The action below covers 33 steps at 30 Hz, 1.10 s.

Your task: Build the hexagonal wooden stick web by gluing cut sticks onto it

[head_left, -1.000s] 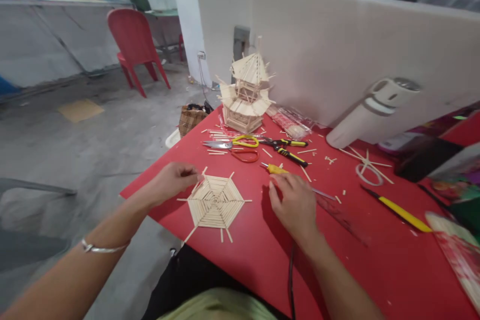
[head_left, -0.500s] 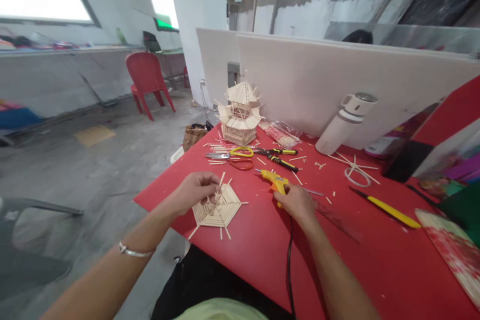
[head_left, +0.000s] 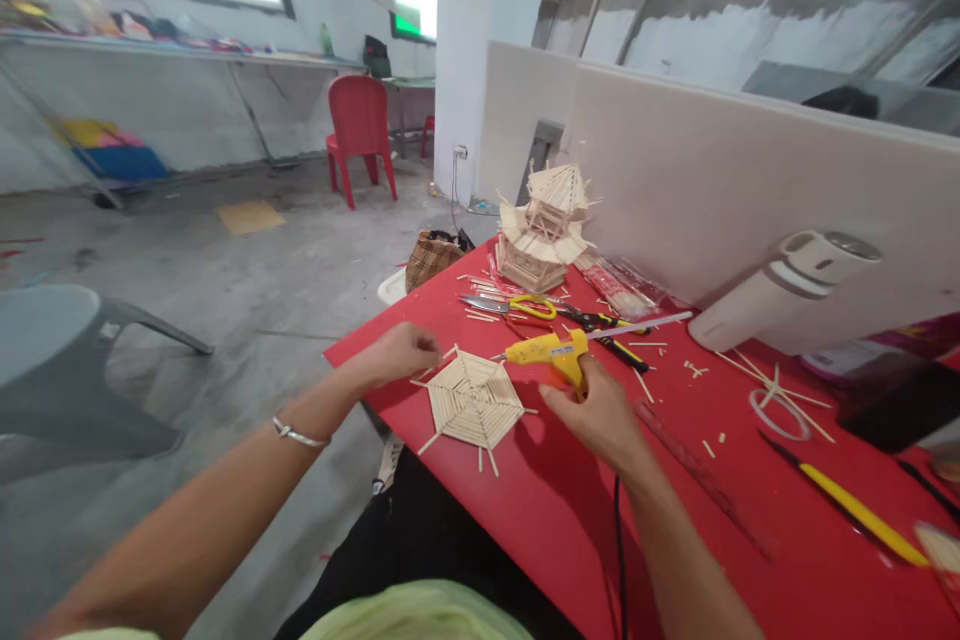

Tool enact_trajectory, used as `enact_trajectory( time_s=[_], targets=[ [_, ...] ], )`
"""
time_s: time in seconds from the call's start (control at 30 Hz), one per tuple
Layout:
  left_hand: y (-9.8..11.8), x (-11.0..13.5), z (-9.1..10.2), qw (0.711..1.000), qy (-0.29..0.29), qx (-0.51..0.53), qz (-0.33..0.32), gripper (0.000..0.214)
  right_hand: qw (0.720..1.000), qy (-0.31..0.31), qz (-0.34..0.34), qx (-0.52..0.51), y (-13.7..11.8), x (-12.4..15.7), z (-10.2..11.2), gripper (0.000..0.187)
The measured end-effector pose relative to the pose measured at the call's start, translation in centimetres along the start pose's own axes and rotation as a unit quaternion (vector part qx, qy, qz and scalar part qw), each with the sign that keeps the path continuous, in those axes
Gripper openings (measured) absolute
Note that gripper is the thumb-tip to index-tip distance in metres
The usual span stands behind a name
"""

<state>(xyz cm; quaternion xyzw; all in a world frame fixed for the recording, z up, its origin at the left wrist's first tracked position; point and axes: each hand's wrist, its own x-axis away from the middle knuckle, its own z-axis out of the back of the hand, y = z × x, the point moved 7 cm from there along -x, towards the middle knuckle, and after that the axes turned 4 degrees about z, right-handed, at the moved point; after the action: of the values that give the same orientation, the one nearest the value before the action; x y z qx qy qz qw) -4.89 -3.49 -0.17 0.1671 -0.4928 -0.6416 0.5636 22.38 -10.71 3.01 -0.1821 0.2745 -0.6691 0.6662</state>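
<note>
My right hand [head_left: 604, 412] was closed around the handle of a yellow plastic glue gun [head_left: 551, 349], whose nozzle pointed leftward and from whose rear a translucent glue stick [head_left: 641, 324] projected. My left hand [head_left: 405, 353] had its fingers drawn together; whether they pinched anything, I could not tell. Between my hands, just beside the left, a flat hexagonal panel of pale wooden sticks [head_left: 474, 405] lay on the red tabletop [head_left: 555, 510], the nozzle near its far right edge. Beyond my right hand lay steel scissors with yellow and red handles [head_left: 487, 304] and black-and-yellow pliers [head_left: 626, 353]; farther beyond stood a tiered pagoda model of pale sticks [head_left: 544, 245]. Well to the right of that hand lay a yellow-handled cutter [head_left: 862, 515].
</note>
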Motion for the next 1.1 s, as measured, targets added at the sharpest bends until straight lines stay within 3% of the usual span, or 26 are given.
enact_trajectory(
  time_s=[0.13,0.37,0.87,1.1],
  targets=[
    [-1.0,-1.1,0.3,0.996,0.006,-0.09,-0.005,0.01,0.982,0.034,0.012,0.184,-3.2,-1.8,-1.2,0.047],
    [-2.5,-2.2,0.2,0.995,0.008,-0.095,-0.028,0.011,0.937,0.028,0.065,0.343,-5.2,-3.4,-4.4,0.032],
    [-3.7,-2.3,-0.1,0.996,-0.002,-0.076,-0.048,0.02,0.882,0.04,0.116,0.455,-7.1,-3.8,-5.5,0.024],
    [-3.9,-1.6,0.2,0.993,0.04,-0.105,-0.027,0.016,0.877,0.056,0.134,0.459,-7.6,-3.6,-5.2,0.02]
  ],
)
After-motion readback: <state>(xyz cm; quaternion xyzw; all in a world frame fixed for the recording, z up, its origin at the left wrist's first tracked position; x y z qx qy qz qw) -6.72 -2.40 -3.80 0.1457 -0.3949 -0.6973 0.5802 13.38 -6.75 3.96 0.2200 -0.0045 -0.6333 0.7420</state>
